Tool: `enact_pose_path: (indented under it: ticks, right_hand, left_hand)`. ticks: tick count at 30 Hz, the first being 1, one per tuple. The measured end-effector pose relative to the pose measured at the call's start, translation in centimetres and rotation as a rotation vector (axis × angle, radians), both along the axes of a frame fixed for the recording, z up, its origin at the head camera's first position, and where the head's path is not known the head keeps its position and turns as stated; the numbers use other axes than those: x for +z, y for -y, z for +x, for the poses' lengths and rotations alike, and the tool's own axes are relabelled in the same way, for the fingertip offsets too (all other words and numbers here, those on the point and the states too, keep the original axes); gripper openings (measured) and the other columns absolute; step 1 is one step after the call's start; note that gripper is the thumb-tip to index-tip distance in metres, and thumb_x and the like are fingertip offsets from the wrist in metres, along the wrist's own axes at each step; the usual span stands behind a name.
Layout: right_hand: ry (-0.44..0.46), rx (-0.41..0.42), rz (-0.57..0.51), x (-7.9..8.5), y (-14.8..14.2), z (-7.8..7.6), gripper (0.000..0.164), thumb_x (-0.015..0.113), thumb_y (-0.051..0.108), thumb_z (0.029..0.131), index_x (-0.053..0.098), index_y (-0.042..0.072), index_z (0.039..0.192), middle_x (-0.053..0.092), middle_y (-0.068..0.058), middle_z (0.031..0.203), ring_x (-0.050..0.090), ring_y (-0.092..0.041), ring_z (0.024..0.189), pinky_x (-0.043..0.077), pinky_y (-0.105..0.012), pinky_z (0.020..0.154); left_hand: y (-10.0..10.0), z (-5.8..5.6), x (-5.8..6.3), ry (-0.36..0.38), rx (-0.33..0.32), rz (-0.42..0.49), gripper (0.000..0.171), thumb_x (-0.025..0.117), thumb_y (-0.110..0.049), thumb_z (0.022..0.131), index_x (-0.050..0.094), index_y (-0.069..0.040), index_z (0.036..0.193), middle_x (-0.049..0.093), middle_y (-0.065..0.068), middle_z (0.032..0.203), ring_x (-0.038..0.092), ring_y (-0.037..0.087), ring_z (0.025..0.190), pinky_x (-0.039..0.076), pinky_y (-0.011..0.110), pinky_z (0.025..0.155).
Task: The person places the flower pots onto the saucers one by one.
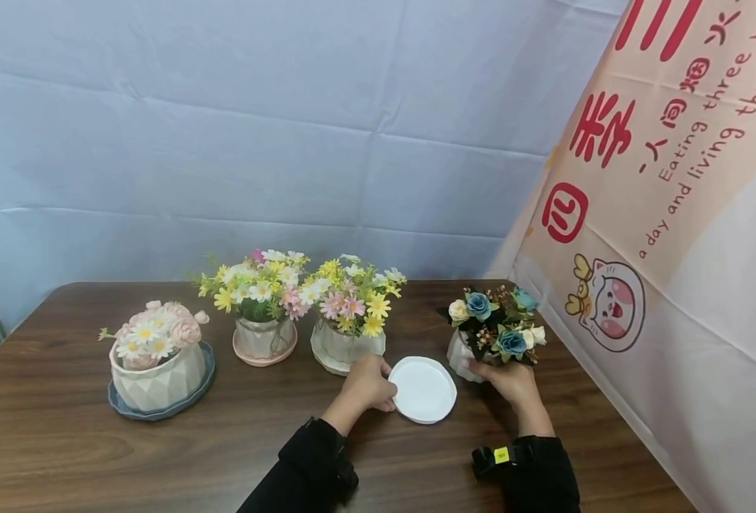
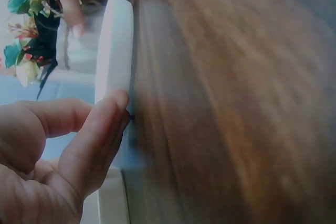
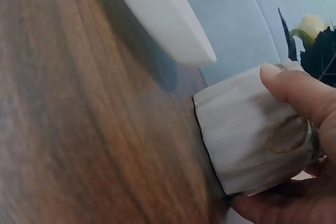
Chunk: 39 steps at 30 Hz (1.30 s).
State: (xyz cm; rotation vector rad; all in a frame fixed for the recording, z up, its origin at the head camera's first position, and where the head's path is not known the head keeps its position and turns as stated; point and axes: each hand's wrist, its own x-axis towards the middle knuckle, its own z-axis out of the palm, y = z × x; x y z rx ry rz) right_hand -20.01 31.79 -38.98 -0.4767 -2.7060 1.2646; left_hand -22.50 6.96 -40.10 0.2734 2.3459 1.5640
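Note:
My left hand (image 1: 368, 385) pinches the left rim of a round white saucer (image 1: 425, 390); in the left wrist view the saucer (image 2: 115, 45) stands edge-on between thumb and fingers, close over the table. To its right, my right hand (image 1: 512, 385) grips a small white flowerpot (image 1: 461, 356) holding blue and cream artificial roses (image 1: 499, 324). In the right wrist view the thumb lies along the upper side of the ribbed pot (image 3: 247, 129), near a loop of twine (image 3: 289, 136), with fingers on the opposite side. The pot's base is at the table surface.
Left of the hands, two white pots of yellow, white and pink flowers (image 1: 348, 296) stand on a white saucer (image 1: 329, 363) and a pink saucer (image 1: 265, 358). A wider faceted pot (image 1: 156, 381) sits on a blue saucer (image 1: 117, 406) at far left. A printed cloth (image 1: 660, 214) hangs along the right.

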Motion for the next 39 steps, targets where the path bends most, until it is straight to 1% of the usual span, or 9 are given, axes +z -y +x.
enact_pose_path:
  ticks: [8,14,18,24,27,31,33,36,39]
  right_hand:
    - [0.032,-0.005,0.021,0.02,0.13,-0.11,0.098,0.077,0.038,0.073,0.023,-0.01,0.139,0.032,-0.034,0.135,0.03,-0.045,0.125,0.028,-0.054,0.102]
    - [-0.014,-0.019,0.024,0.01,0.12,-0.04,0.095,0.078,0.034,0.072,0.025,-0.009,0.139,0.034,-0.032,0.135,0.031,-0.044,0.125,0.027,-0.053,0.102]
    - [-0.058,-0.025,0.027,-0.11,0.02,-0.03,0.094,0.079,0.03,0.072,0.025,-0.007,0.139,0.034,-0.031,0.136,0.031,-0.043,0.125,0.026,-0.053,0.103]
    - [-0.093,-0.03,0.026,-0.19,0.1,0.11,0.092,0.079,0.029,0.071,0.027,-0.006,0.139,0.035,-0.03,0.136,0.032,-0.041,0.125,0.028,-0.052,0.102]
    - [-0.118,-0.028,-0.003,-0.17,0.24,0.17,0.09,0.08,0.026,0.071,0.028,-0.005,0.138,0.036,-0.029,0.135,0.032,-0.04,0.125,0.029,-0.051,0.102]
    - [-0.154,-0.034,-0.073,-0.12,0.31,0.18,0.088,0.081,0.019,0.07,0.03,-0.002,0.138,0.037,-0.026,0.135,0.034,-0.036,0.124,0.029,-0.047,0.102]
    - [-0.165,-0.038,-0.103,-0.06,0.36,0.19,0.089,0.082,0.017,0.069,0.03,-0.001,0.138,0.038,-0.024,0.135,0.035,-0.034,0.123,0.03,-0.046,0.101]
    - [-0.163,-0.042,-0.122,0.19,0.52,0.3,0.087,0.083,0.017,0.068,0.033,-0.001,0.137,0.041,-0.024,0.132,0.039,-0.033,0.118,0.034,-0.044,0.097]
    - [-0.16,-0.045,-0.128,0.71,0.72,0.4,0.083,0.082,0.017,0.069,0.036,-0.002,0.135,0.045,-0.024,0.125,0.046,-0.033,0.109,0.04,-0.043,0.089]
  left_hand:
    - [-0.01,-0.45,0.2,0.0,0.005,-0.045,0.018,0.056,0.012,0.073,0.056,0.011,0.091,0.057,0.011,0.05,0.059,0.016,0.042,0.05,0.023,0.041]
    - [-0.2,-0.64,0.32,-0.012,0.01,-0.118,0.02,0.057,0.011,0.075,0.057,0.012,0.095,0.058,0.009,0.05,0.06,0.016,0.043,0.049,0.022,0.04]
    - [-0.34,-0.78,0.19,0.002,0.0,-0.137,0.018,0.058,0.011,0.076,0.057,0.012,0.094,0.058,0.01,0.05,0.06,0.017,0.043,0.049,0.022,0.04]
    - [-0.32,-0.93,0.26,0.004,-0.001,-0.168,0.022,0.062,0.009,0.077,0.058,0.012,0.099,0.058,0.01,0.053,0.061,0.016,0.044,0.049,0.023,0.041]
    - [-0.32,-0.96,0.23,0.017,0.009,-0.154,0.022,0.063,0.009,0.077,0.058,0.012,0.099,0.058,0.01,0.053,0.061,0.017,0.044,0.049,0.024,0.041]
    - [-0.39,-0.94,0.14,0.035,0.015,-0.133,0.022,0.062,0.009,0.077,0.059,0.012,0.099,0.058,0.01,0.052,0.06,0.017,0.043,0.05,0.025,0.042]
    - [-0.38,-0.93,0.15,0.031,0.015,-0.126,0.021,0.061,0.01,0.077,0.059,0.013,0.098,0.058,0.01,0.052,0.06,0.017,0.043,0.05,0.025,0.042]
    - [-0.33,-0.94,0.17,0.028,0.012,-0.122,0.02,0.059,0.01,0.078,0.059,0.013,0.097,0.058,0.01,0.05,0.06,0.017,0.043,0.05,0.025,0.042]
    - [-0.27,-1.03,0.23,0.027,0.01,-0.118,0.018,0.056,0.01,0.079,0.059,0.012,0.097,0.057,0.009,0.049,0.06,0.017,0.043,0.05,0.025,0.042]
